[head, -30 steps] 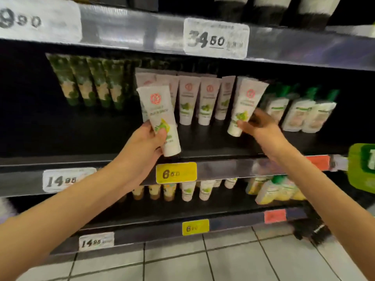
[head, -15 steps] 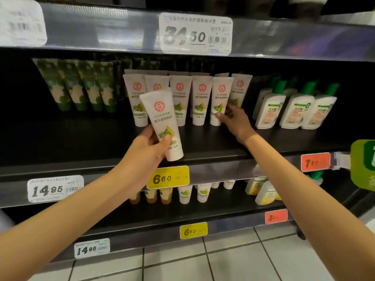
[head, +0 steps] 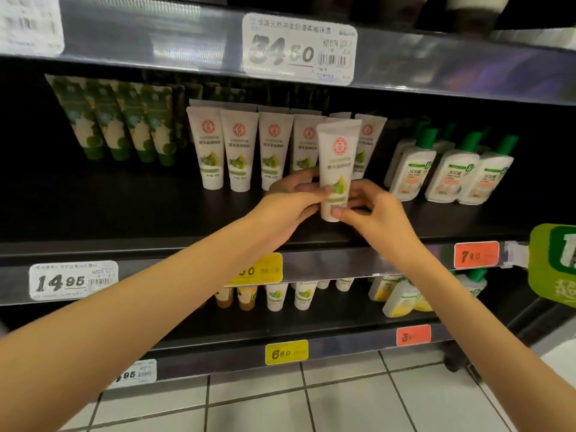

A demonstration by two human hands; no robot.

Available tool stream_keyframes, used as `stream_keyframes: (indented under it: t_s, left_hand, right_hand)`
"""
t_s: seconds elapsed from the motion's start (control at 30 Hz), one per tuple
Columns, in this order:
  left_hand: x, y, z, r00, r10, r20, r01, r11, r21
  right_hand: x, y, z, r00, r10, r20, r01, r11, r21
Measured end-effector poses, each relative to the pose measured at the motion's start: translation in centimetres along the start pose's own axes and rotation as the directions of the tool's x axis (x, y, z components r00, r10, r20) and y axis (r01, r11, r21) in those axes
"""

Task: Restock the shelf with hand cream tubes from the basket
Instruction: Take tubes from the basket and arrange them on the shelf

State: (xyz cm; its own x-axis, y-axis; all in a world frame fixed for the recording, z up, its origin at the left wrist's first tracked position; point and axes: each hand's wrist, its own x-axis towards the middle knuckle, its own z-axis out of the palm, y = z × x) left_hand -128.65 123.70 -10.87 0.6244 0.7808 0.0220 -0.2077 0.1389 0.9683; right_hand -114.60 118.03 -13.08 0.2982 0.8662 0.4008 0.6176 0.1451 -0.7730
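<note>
A white hand cream tube (head: 337, 157) with a red seal and green fruit print stands upright, cap down, just above the dark middle shelf (head: 156, 210). My left hand (head: 293, 201) grips its lower part from the left. My right hand (head: 371, 210) pinches its cap end from the right. Behind it stands a row of several identical tubes (head: 240, 151), cap down, at the back of the shelf. The held tube is in front of the row's right end. No basket is in view.
Dark green tubes (head: 124, 126) stand at the left of the same shelf, white bottles with green caps (head: 452, 173) at the right. The lower shelf holds small tubes (head: 276, 296) and yellow bottles (head: 402, 297). A green sign (head: 554, 263) juts out at the right. White floor tiles lie below.
My left hand carried the tube rightward to the row's right end. My right hand let go of the placed tube, drew back from the row and took hold of the held tube's cap end.
</note>
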Motion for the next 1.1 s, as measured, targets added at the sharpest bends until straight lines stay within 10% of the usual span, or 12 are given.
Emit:
stream_keyframes:
  t_s: [0.37, 0.77, 0.97, 1.1]
  left_hand:
    - [0.2, -1.5, -4.0, 0.972, 0.027, -0.232, -0.021, 0.999, 0.025]
    - [0.5, -1.7, -5.1, 0.984, 0.151, -0.097, -0.115, 0.946, 0.303]
    - [-0.6, -1.2, -4.6, 0.975, 0.174, -0.135, -0.113, 0.921, 0.372]
    - [-5.7, -0.1, -6.5, 0.978, 0.200, -0.058, -0.151, 0.872, 0.466]
  right_hand:
    - [6.3, 4.3, -0.1, 0.938, 0.181, -0.296, -0.281, 0.898, -0.339]
    - [7.5, 4.8, 0.3, 0.916, 0.257, -0.309, -0.345, 0.896, -0.278]
    - [2.7, 1.1, 1.8, 0.829, 0.337, -0.446, -0.359, 0.933, 0.038]
    - [-2.5, -3.7, 5.8, 0.930, 0.232, -0.285, -0.204, 0.971, 0.128]
